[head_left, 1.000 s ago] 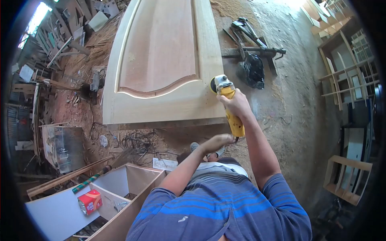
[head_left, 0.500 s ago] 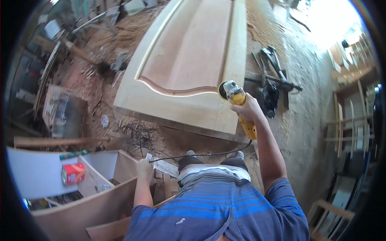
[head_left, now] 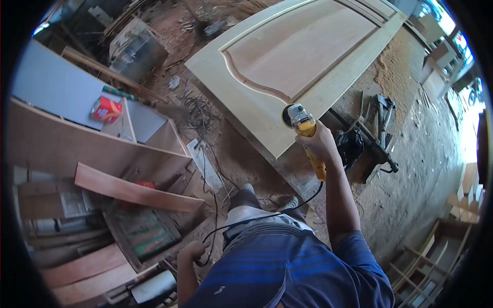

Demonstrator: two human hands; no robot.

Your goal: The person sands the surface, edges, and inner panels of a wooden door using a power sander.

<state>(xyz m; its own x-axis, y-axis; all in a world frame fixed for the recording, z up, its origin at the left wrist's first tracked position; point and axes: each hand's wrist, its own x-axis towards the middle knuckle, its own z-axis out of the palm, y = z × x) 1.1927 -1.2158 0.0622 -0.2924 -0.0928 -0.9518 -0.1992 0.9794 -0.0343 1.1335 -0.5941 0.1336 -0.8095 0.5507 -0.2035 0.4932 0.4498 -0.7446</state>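
A yellow angle grinder [head_left: 306, 128] with a silver head is in my right hand [head_left: 322, 143], fingers wrapped round its body. Its disc appears over the near right part of a pale wooden door panel [head_left: 259, 106]; I cannot tell whether it touches the wood. The panel has a curved, grooved moulding. From the tool's lower end a black power cord [head_left: 267, 219] runs across the front of my body to my left hand [head_left: 194, 251], which is low on the left and closed around it.
Clamps [head_left: 382, 120] and a black plastic bag [head_left: 351, 147] lie right of the panel. At left stands an open wooden cabinet [head_left: 92, 136] holding a red can [head_left: 107, 109]. Tangled wire [head_left: 197, 113], a white strip [head_left: 204, 164] and wood scraps are on the floor.
The view has swung left, so the panel now lies slanted toward the upper right. My left hand has come lower and nearer my body with the cord. The grinder stays in my right hand.
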